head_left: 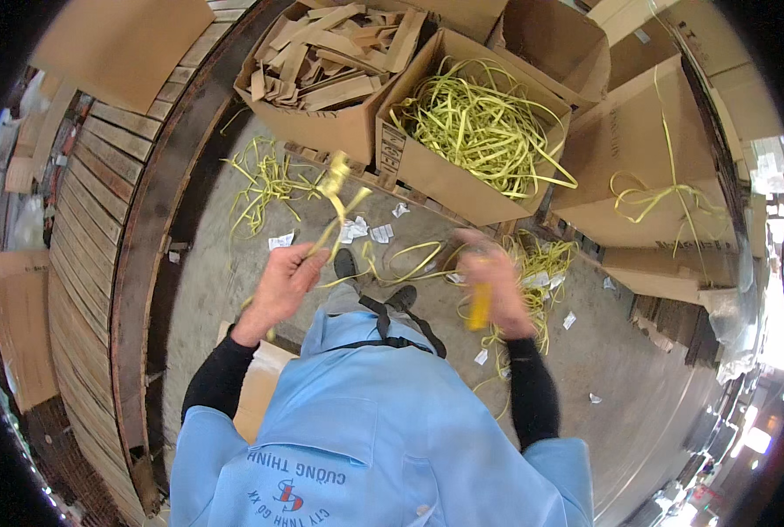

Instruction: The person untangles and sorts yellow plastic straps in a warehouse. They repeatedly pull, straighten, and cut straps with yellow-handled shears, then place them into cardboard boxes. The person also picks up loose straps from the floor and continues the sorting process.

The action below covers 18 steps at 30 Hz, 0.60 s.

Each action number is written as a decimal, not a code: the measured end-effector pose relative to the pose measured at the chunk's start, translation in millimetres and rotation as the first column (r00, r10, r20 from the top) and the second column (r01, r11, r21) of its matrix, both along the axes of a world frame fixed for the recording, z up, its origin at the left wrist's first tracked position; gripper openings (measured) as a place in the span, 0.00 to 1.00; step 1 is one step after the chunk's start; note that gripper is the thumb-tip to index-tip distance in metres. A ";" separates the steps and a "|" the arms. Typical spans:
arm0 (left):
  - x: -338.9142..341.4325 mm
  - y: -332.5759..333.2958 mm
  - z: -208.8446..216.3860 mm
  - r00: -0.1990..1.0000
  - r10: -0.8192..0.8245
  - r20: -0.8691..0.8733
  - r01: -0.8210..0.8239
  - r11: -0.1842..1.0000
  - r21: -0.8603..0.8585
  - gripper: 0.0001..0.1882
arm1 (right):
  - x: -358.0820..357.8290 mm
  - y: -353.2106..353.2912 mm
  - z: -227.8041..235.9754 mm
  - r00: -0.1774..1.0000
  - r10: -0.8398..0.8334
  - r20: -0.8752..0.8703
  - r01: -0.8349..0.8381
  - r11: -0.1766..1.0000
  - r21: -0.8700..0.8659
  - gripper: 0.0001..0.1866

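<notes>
My left hand (280, 288) is closed on a yellow-green packing strap (338, 200). The strap's bent upper end stands above my fingers, smeared by motion, and a loose length trails toward the right. To the right, my right hand (497, 285) is wrapped round a tool with a yellow handle (479, 309). Motion blurs that hand, and the tool's working end cannot be made out. Below and beside my right hand lies a tangled heap of the same strapping (546, 272) on the floor.
Ahead stand a carton of cardboard strips (317, 123) and a carton full of strapping (462, 206). More large cartons (638, 167) rise at the right. Another strap pile (269, 184) and scattered paper labels (381, 234) lie on the concrete. A wooden slatted platform (93, 211) runs along the left.
</notes>
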State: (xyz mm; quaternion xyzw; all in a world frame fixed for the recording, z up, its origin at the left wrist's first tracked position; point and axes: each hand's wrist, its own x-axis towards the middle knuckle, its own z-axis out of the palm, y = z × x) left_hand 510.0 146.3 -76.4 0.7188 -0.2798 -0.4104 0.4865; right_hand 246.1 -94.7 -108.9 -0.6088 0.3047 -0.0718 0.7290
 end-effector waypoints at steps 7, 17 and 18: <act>0.2 3.5 -21.5 0.997 0.046 -0.060 -0.053 0.992 -0.114 0.17 | 163.8 67.6 68.5 0.992 0.114 0.043 -0.119 0.985 0.127 0.08; 71.4 201.3 -278.2 0.784 0.595 0.177 -0.616 0.709 0.344 0.19 | 215.1 -114.6 294.8 0.732 -0.010 0.681 0.076 0.995 -0.067 0.13; 59.2 227.9 -302.3 0.792 0.539 0.286 -0.610 0.710 0.352 0.21 | 224.9 -128.7 318.7 0.740 -0.021 0.672 0.185 0.967 -0.174 0.13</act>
